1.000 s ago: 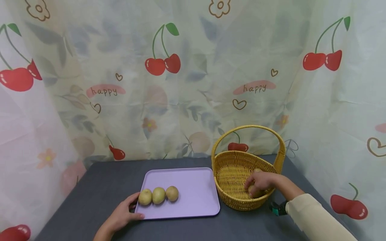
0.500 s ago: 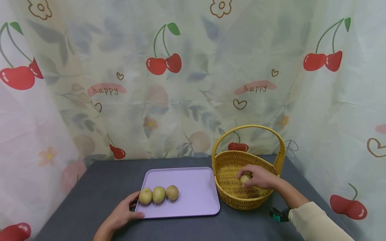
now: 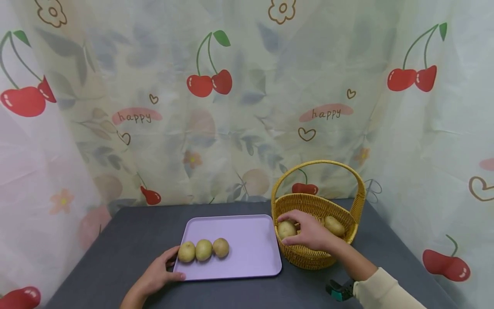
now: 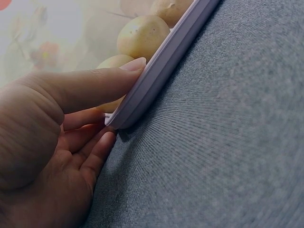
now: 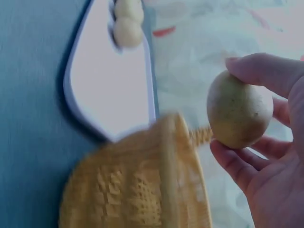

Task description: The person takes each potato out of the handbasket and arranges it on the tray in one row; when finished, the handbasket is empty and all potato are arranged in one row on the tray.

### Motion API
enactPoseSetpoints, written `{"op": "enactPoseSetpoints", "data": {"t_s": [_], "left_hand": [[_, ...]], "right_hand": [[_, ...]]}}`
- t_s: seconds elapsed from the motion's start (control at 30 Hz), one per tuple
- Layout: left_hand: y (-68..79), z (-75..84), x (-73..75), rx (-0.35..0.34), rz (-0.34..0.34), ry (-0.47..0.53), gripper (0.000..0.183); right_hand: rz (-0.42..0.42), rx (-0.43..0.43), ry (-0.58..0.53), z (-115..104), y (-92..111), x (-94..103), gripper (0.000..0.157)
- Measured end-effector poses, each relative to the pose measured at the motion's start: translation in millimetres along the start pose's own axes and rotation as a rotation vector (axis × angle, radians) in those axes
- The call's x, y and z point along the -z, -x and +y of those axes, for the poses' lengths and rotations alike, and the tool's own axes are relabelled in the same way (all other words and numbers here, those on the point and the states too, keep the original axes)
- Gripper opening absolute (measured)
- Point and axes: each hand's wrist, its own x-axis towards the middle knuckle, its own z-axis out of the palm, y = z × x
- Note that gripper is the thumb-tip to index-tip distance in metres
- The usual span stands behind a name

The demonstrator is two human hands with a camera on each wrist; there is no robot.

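My right hand (image 3: pixel 310 234) holds a round potato (image 3: pixel 287 230) between thumb and fingers, over the left side of the yellow wicker basket (image 3: pixel 308 261). The right wrist view shows this potato (image 5: pixel 240 110) above the basket's rim. Another potato (image 3: pixel 334 226) lies in the basket's right part. My left hand (image 3: pixel 156 271) grips the near left corner of the lilac tray (image 3: pixel 251 244), thumb on the near rim and fingers round the left side. Three potatoes stand in a row on the tray's left half, the leftmost potato (image 3: pixel 187 252) close to the left fingers.
The basket stands right beside the tray, its tall arched handle (image 3: pixel 318 162) rising over the opening. A dark grey cloth (image 3: pixel 104 262) covers the table. Printed curtains (image 3: pixel 247 107) hang behind and at both sides.
My right hand has lifted a potato from the basket's right side and carried it left toward the tray, uncovering the other potato there. The left hand stays at the tray corner.
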Motion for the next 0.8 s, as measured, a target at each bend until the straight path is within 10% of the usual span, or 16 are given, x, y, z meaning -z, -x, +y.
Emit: {"op": "enactPoseSetpoints", "data": {"t_s": [0.43,0.8], "left_hand": [[0.8,1.9,-1.6,-0.029,-0.015,0.018,0.085],[1.8,1.0,1.3,-0.038,0.001,0.004,0.084]], "right_hand": [[0.062,-0.034,-0.034,-37.7,-36.7,-62.9,0.054],[0.059,-0.065,0.04,-26.8,-65.6,-113.0,0.052]]}}
